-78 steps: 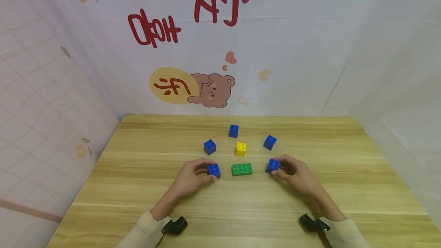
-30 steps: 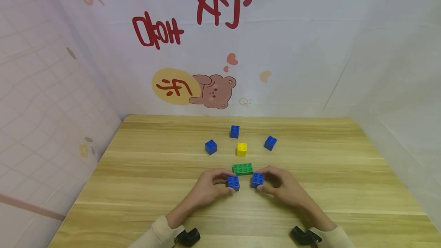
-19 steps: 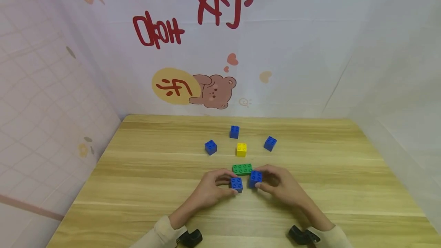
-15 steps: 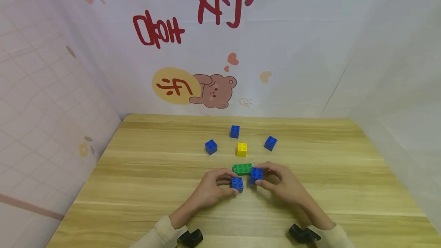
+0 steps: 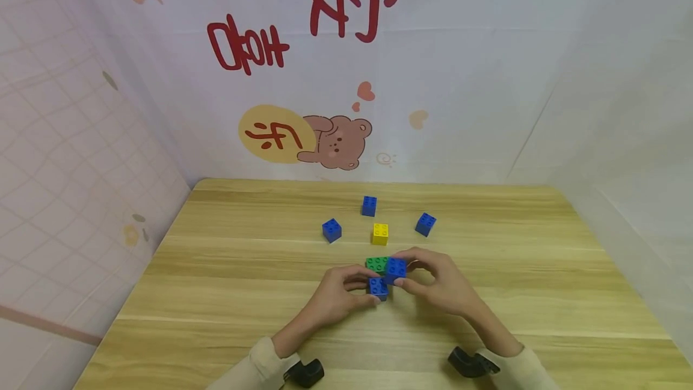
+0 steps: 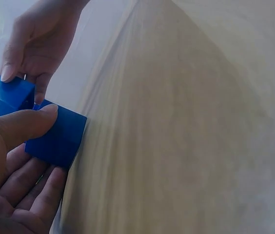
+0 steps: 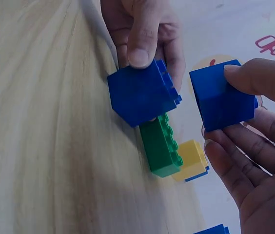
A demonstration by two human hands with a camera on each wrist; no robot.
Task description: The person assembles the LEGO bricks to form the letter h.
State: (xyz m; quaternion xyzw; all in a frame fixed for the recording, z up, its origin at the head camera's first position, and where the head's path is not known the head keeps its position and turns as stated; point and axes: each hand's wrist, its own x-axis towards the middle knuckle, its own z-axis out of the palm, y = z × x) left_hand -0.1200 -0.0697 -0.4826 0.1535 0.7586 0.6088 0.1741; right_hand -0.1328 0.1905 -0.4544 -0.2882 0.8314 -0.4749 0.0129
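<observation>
My left hand (image 5: pixel 342 295) pinches a blue toy brick (image 7: pixel 140 95) between thumb and fingers, close over the table and just in front of the green brick. In my right hand (image 5: pixel 446 281) a second blue brick (image 7: pixel 223 97) is pinched, held higher and a little to the right of the first. The two blue bricks overlap in the head view, while the right wrist view shows a gap between them. Behind them lies the long green brick (image 5: pixel 376 264), its right end hidden by the raised brick.
A yellow brick (image 5: pixel 381 234) stands behind the green one. Around it are three loose blue bricks: one at left (image 5: pixel 332 230), one at the back (image 5: pixel 369 206) and one at right (image 5: pixel 426 224). A printed white cloth (image 5: pixel 460 77) hangs behind the wooden table (image 5: pixel 243 227).
Both hands have come inward from either side of the green brick with their blue bricks. Lately the right hand has risen and moved left; the left has edged right.
</observation>
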